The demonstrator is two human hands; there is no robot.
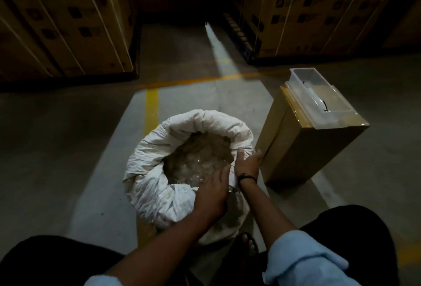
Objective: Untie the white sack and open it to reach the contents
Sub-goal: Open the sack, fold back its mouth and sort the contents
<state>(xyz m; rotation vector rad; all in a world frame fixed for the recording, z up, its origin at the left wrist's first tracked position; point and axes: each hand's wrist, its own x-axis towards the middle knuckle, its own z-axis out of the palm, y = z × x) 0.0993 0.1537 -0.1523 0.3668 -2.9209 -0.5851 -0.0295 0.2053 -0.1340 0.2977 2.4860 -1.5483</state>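
The white sack (157, 160) stands upright on the floor in front of me, its mouth wide open and its rim rolled down outward. Inside lie clear, shiny plastic pieces (198, 160) in a dim heap. My left hand (213, 191) rests on the near rim, fingers curled over the rolled cloth. My right hand (248, 163) grips the rim at the sack's right side, with a dark band on its wrist. No tie or string shows on the sack.
A brown cardboard box (303, 149) stands just right of the sack, with two clear plastic trays (319, 96) on top. Tall stacks of cartons (63, 21) line the back left and right, with a dark aisle between. Yellow floor lines (151, 108) run behind the sack.
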